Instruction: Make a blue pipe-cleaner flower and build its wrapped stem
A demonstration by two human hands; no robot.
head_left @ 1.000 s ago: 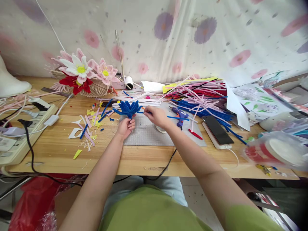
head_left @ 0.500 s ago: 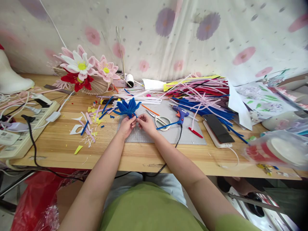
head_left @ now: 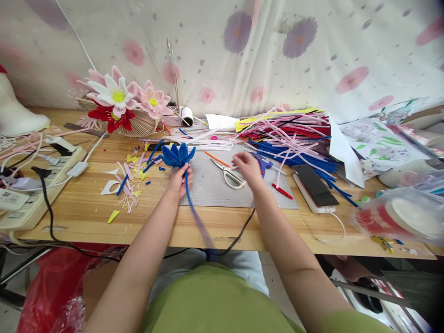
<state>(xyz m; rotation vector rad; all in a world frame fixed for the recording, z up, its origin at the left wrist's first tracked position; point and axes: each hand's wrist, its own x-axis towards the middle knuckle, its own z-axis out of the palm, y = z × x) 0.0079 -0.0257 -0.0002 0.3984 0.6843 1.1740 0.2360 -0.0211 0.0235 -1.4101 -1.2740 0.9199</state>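
Pinched in my left hand (head_left: 178, 181) is a blue pipe-cleaner flower (head_left: 176, 155), its petals spread upward. A long blue pipe cleaner (head_left: 188, 192) trails from its base toward the table's front edge, its lower end smeared by motion. My right hand (head_left: 248, 167) hovers to the right, over the cutting mat, with loosely bent fingers apart and nothing seen in them. Just behind it lies a purple-blue glue gun (head_left: 265, 163), partly covered by the hand. Scissors (head_left: 231, 175) rest on the grey cutting mat (head_left: 211, 194) between both hands.
Pink, red and blue pipe cleaners (head_left: 294, 155) are heaped at the back. Finished flowers (head_left: 116, 95) stand at the back left, near scraps (head_left: 128, 175) and a power strip (head_left: 52, 185). To the right are a phone (head_left: 315, 185), a red pen-like tool (head_left: 282, 191) and a bagged cup (head_left: 391, 215).
My right hand has left the flower's base and moved right to the glue gun. The flower has shifted slightly left in my left hand, and the long blue pipe cleaner now swings downward.
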